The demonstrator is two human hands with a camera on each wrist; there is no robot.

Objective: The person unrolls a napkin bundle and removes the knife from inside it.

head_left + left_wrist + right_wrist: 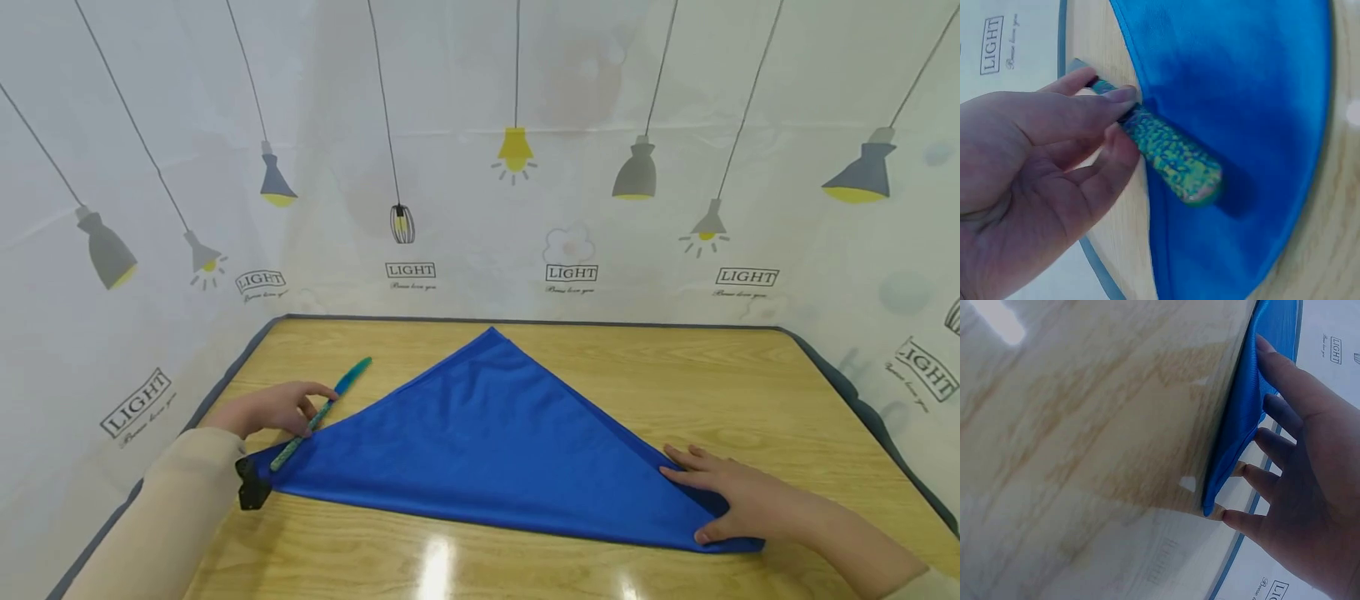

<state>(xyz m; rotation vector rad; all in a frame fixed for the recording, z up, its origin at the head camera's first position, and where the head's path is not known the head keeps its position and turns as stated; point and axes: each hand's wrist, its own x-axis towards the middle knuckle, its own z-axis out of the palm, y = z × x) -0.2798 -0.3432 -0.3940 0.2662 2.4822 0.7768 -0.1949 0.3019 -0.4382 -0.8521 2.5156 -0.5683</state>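
A blue cloth [480, 442], folded into a triangle, lies on the table with its peak pointing away. Over its left corner, my left hand [281, 410] pinches a knife between thumb and fingers. The knife [1172, 156] has a speckled green-blue handle, with its butt end over the cloth; its teal blade points away and to the right in the head view. At the cloth's right corner, my right hand [750, 496] rests with fingers spread, the thumb on the near part and the fingertips along the far edge. In the right wrist view, the thumb [1285, 372] touches the blue fabric.
The wood-grain table [675, 358] has a dark edging along its back and sides. A pale curtain [465, 83] printed with hanging lamps surrounds it. A small black object [253, 485] sits beside the left sleeve, near the cloth's left corner.
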